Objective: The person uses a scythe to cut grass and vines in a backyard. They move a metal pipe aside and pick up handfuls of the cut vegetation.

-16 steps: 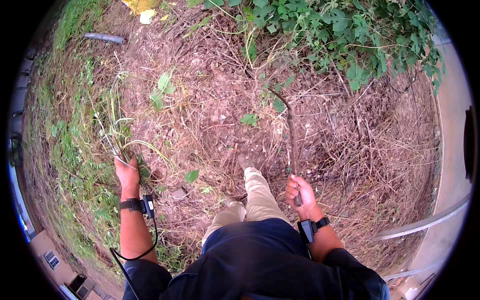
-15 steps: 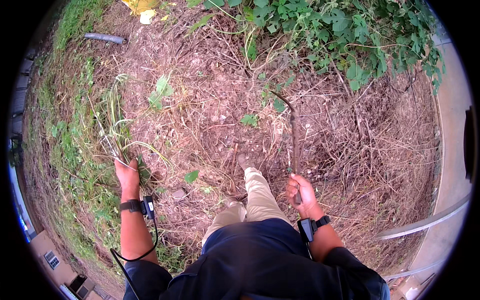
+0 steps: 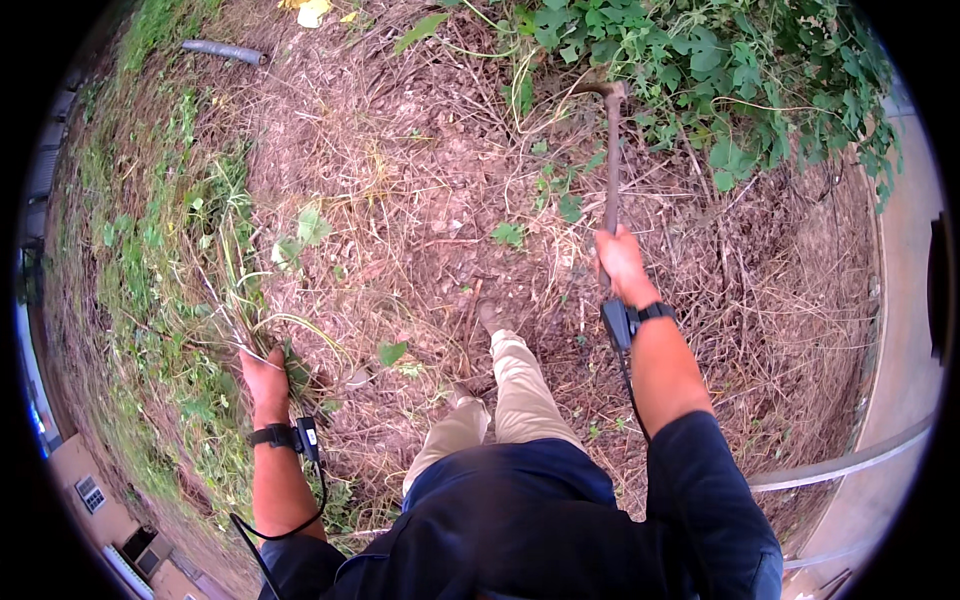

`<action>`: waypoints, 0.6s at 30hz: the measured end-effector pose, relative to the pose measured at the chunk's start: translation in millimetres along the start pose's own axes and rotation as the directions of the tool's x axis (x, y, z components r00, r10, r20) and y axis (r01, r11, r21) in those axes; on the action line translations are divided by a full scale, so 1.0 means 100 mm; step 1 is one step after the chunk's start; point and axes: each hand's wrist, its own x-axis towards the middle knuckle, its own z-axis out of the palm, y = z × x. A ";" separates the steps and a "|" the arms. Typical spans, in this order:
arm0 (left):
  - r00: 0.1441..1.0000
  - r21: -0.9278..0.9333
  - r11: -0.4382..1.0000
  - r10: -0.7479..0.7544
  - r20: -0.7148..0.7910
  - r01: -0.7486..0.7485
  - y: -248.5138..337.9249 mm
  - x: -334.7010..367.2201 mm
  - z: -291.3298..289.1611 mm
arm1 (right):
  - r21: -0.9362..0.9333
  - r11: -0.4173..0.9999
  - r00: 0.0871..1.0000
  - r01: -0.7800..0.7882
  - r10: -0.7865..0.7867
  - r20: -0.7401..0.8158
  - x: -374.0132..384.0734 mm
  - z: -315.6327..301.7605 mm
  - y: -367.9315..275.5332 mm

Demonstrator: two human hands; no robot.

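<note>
My right hand (image 3: 622, 264) is closed round the lower part of the long wooden handle of a sickle (image 3: 612, 160). The arm reaches forward, and the dark, curved blade points left beside the leafy vines (image 3: 690, 75). Low on the left, my left hand (image 3: 265, 378) grips a bunch of pulled weeds (image 3: 238, 312), long pale stems with some green leaves. The stems fan forward past the fingers, over green growth that partly blends with them. Each wrist wears a strap with a small dark box.
Dry stalks and litter cover the brown soil (image 3: 420, 190). A grey pipe piece (image 3: 224, 51) lies at the far left, near yellow scraps (image 3: 312, 12). A concrete strip (image 3: 905, 300) and a curved pale rail (image 3: 845, 462) run along the right. My legs (image 3: 525, 385) stand in mid-view.
My right hand has moved forward with the sickle, whose blade now reaches the vines. My left hand, still holding the weeds, has shifted slightly toward me and to the right.
</note>
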 end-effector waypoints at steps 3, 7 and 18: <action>1.000 0.085 0.996 0.013 0.001 -0.013 -0.02 -0.05 0.05 | -0.307 0.952 0.998 0.005 -0.025 -0.058 0.24 0.06 -0.09; 0.998 0.074 0.995 0.064 0.024 -0.065 -0.07 -0.08 0.20 | -0.638 0.756 0.985 0.144 -0.169 0.022 0.08 -0.16 0.23; 0.983 -0.158 0.986 0.082 0.167 -0.056 0.28 -0.13 0.65 | -0.767 0.634 0.994 -0.101 0.094 -0.054 -2.52 -0.64 1.04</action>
